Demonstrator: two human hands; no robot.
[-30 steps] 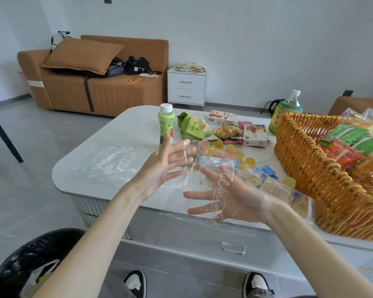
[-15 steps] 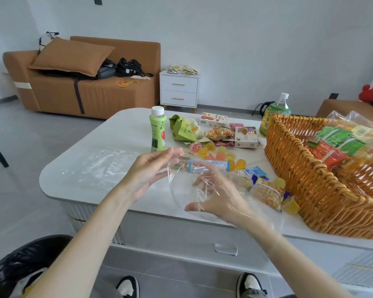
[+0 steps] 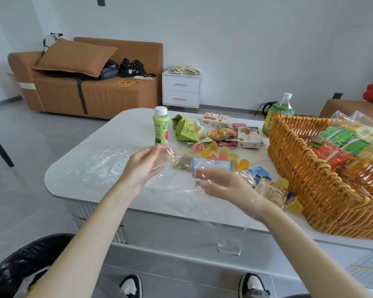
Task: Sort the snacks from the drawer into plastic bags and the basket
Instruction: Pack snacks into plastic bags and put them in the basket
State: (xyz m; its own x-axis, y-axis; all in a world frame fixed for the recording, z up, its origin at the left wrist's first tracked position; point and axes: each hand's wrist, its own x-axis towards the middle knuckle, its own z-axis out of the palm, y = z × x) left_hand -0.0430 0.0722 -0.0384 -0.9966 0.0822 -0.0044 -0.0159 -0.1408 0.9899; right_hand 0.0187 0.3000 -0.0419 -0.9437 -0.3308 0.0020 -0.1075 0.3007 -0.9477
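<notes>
My left hand [image 3: 142,166] pinches the upper edge of a clear plastic bag [image 3: 181,196] above the table's near edge. My right hand [image 3: 222,183] is inside that bag with its fingers loosely spread, and the film wraps its wrist. Behind the hands lie loose snacks: a blue-wrapped bar [image 3: 211,164], several jelly cups [image 3: 224,153], a green pouch [image 3: 185,130] and two small boxes [image 3: 215,120]. A woven basket [image 3: 299,168] on the right holds bagged green and red snack packets [image 3: 349,143].
A green drink bottle [image 3: 160,127] stands upright just beyond my left hand. A second clear bag [image 3: 103,164] lies flat on the white table [image 3: 125,130]. A large bottle [image 3: 278,112] stands behind the basket. The drawer front [image 3: 228,250] is below; a black bin bag [image 3: 19,261] sits at lower left.
My hands moved from spread apart to working the bag; the left now pinches the bag's edge, the right has slid deeper inside, and the bag mouth has stretched wider.
</notes>
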